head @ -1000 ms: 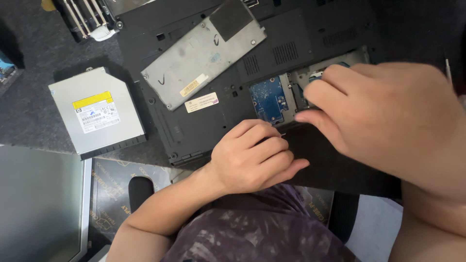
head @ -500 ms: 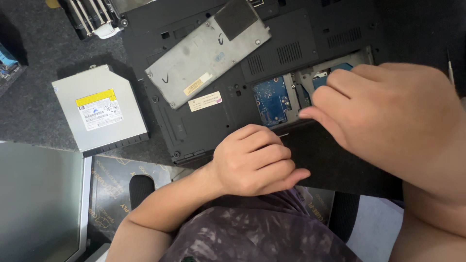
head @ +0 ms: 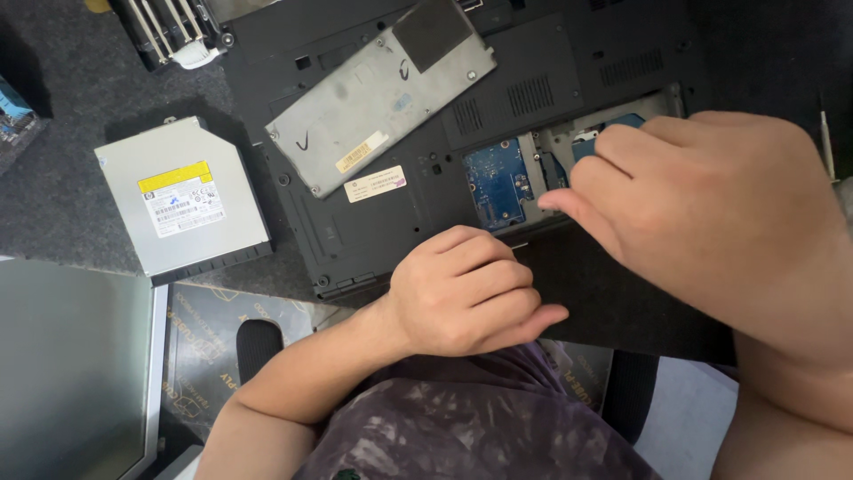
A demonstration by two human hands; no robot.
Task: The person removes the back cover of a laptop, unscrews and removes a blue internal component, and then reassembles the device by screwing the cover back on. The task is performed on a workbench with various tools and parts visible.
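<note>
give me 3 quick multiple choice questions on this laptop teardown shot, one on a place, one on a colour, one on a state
1. Where is the optical drive?
A. left of the laptop
B. on top of the laptop
C. in the left hand

2. What colour is the circuit board in the open bay?
A. green
B. blue
C. red

3. How is the grey cover plate?
A. screwed flush
B. removed, lying askew on the laptop
C. held in the right hand

Answers: 1 A, it lies on the mat beside the laptop. 2 B, the exposed board is blue. 3 B, it rests tilted on the underside.
</note>
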